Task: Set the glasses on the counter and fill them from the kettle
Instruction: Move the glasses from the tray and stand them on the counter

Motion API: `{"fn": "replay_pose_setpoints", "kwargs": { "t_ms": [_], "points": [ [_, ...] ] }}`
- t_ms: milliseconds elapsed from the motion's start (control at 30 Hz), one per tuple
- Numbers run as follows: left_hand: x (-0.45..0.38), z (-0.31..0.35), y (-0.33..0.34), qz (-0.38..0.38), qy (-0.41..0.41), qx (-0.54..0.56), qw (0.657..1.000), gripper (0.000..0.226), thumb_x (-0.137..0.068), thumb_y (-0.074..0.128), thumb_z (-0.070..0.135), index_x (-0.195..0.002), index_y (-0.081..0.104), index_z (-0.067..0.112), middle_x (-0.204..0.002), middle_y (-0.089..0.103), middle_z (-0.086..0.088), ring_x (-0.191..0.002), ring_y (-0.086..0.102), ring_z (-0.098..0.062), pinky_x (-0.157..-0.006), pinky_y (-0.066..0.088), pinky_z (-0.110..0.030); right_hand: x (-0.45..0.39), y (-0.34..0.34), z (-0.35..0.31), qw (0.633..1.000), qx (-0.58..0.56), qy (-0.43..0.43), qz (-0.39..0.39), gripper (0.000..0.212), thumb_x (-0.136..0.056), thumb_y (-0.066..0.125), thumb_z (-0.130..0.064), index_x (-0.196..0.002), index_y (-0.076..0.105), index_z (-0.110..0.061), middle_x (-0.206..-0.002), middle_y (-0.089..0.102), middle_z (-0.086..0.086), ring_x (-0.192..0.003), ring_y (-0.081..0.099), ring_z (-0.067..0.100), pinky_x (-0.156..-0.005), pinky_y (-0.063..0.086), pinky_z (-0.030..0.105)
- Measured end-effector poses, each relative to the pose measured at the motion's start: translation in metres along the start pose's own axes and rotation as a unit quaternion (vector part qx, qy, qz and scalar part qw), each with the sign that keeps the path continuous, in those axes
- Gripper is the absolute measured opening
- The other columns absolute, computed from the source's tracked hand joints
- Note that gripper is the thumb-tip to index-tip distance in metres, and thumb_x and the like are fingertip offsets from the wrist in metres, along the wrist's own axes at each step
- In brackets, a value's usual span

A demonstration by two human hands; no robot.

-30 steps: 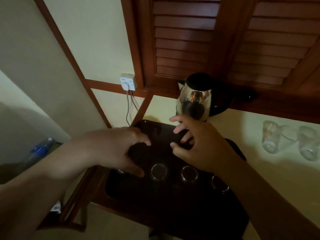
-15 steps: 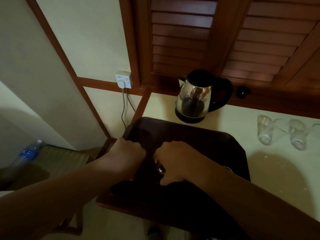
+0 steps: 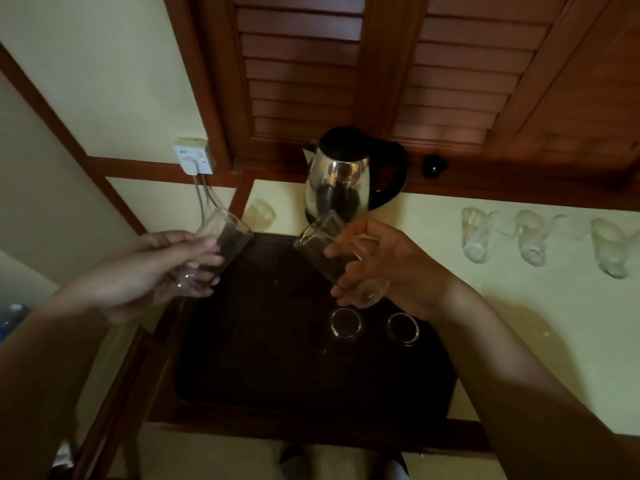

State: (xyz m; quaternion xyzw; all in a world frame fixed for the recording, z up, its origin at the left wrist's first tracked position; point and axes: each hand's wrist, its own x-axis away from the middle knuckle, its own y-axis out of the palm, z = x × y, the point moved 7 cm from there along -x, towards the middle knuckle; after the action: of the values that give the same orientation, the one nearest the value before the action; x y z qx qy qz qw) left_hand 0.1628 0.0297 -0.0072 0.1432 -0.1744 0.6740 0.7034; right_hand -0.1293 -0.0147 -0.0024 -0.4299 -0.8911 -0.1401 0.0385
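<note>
The left hand (image 3: 152, 271) grips one tilted drinking glass (image 3: 221, 244) above the dark tray (image 3: 277, 368). The right hand (image 3: 391, 268) grips a second glass (image 3: 322, 247) in front of the steel kettle (image 3: 341, 178).

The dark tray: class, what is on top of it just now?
Two glasses stand on the dark tray. The hands hold two more glasses above it. The right forearm covers the tray's right edge.

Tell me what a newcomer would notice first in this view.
Two hands, each gripping a tilted glass above the dark tray: the left hand holds the left glass, the right hand the right glass. Behind them a shiny kettle stands on the counter at the wall. Two more glasses stand on the tray, and three counter glasses are to the right.
</note>
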Motion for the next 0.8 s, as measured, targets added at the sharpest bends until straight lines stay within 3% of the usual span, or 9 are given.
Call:
{"fn": "replay_pose_setpoints", "kwargs": {
  "t_ms": [67,133,233,300,467,533,633,733,800],
  "points": [
    [-0.003,0.005,0.026,-0.055,0.015,0.093,0.994,0.097,-0.029,0.109,0.049,-0.11,0.079,0.006,-0.104,0.073,-0.022,-0.081,0.081,-0.027,-0.072,0.069,-0.044,0.009,-0.005,0.0,0.999,-0.03,-0.021,-0.012,0.057,-0.077,0.075,0.001,-0.131,0.06,-0.013,-0.113,0.07,0.013,-0.088,0.074,0.03,-0.086,0.062,0.057],
    [-0.001,0.016,0.06,-0.107,0.04,0.126,0.985,0.084,-0.033,0.109,0.037,-0.107,0.081,0.012,-0.097,0.075,-0.014,-0.083,0.079,-0.025,-0.079,0.068,-0.048,0.02,-0.011,-0.005,0.998,-0.035,-0.054,-0.023,0.052,-0.072,0.075,-0.006,-0.122,0.071,-0.02,-0.098,0.071,0.011,-0.092,0.072,0.028,-0.092,0.059,0.06],
    [0.003,0.039,0.114,-0.132,0.121,0.125,0.976,0.066,-0.036,0.107,0.03,-0.093,0.081,0.012,-0.096,0.076,-0.01,-0.086,0.079,-0.022,-0.079,0.067,-0.038,0.038,-0.033,-0.014,0.996,0.009,-0.089,0.016,0.035,-0.067,0.074,0.002,-0.1,0.067,-0.007,-0.088,0.072,0.001,-0.083,0.072,0.021,-0.086,0.062,0.045],
    [0.004,0.052,0.153,-0.129,0.167,0.121,0.97,0.05,-0.044,0.102,0.02,-0.088,0.08,0.011,-0.097,0.078,-0.01,-0.092,0.08,-0.022,-0.081,0.067,-0.033,0.057,-0.052,-0.025,0.99,0.032,-0.13,0.046,0.032,-0.071,0.068,0.012,-0.097,0.058,-0.004,-0.095,0.076,-0.002,-0.082,0.075,0.019,-0.08,0.061,0.035],
    [-0.002,0.072,0.251,-0.081,0.233,0.129,0.96,0.02,-0.069,0.083,0.009,-0.088,0.078,0.011,-0.09,0.076,-0.013,-0.088,0.076,-0.021,-0.082,0.064,-0.03,0.123,-0.118,-0.051,0.962,0.089,-0.219,0.137,0.031,-0.073,0.072,0.01,-0.099,0.059,-0.001,-0.09,0.074,0.003,-0.088,0.073,0.022,-0.08,0.059,0.032],
    [-0.009,0.07,0.291,-0.066,0.24,0.116,0.962,0.018,-0.074,0.079,0.005,-0.091,0.076,0.004,-0.09,0.075,-0.012,-0.088,0.075,-0.021,-0.084,0.063,-0.031,0.152,-0.147,-0.057,0.948,0.119,-0.242,0.166,0.031,-0.072,0.078,-0.003,-0.1,0.066,-0.006,-0.091,0.075,0.001,-0.091,0.074,0.023,-0.082,0.059,0.033],
    [-0.023,0.057,0.347,-0.039,0.271,0.074,0.959,0.043,-0.07,0.084,0.009,-0.102,0.066,-0.014,-0.09,0.072,-0.015,-0.089,0.071,-0.024,-0.087,0.059,-0.029,0.191,-0.19,-0.053,0.941,0.13,-0.244,0.195,0.028,-0.069,0.08,-0.015,-0.096,0.074,-0.018,-0.094,0.076,-0.001,-0.092,0.075,0.024,-0.082,0.058,0.031],
    [-0.036,0.038,0.392,-0.038,0.293,0.011,0.955,0.043,-0.066,0.082,0.027,-0.098,0.071,-0.001,-0.092,0.075,-0.02,-0.087,0.075,-0.03,-0.083,0.061,-0.034,0.218,-0.232,-0.036,0.924,0.205,-0.22,0.234,0.033,-0.069,0.081,-0.023,-0.096,0.07,-0.008,-0.097,0.075,-0.003,-0.093,0.075,0.021,-0.083,0.06,0.036],
    [-0.048,0.02,0.417,-0.044,0.298,-0.039,0.953,0.046,-0.068,0.083,0.031,-0.098,0.07,0.0,-0.09,0.075,-0.019,-0.084,0.076,-0.024,-0.078,0.063,-0.032,0.23,-0.259,-0.019,0.904,0.267,-0.198,0.271,0.034,-0.068,0.083,-0.031,-0.094,0.07,-0.013,-0.095,0.075,-0.003,-0.093,0.073,0.024,-0.086,0.061,0.046]
  ]
}}
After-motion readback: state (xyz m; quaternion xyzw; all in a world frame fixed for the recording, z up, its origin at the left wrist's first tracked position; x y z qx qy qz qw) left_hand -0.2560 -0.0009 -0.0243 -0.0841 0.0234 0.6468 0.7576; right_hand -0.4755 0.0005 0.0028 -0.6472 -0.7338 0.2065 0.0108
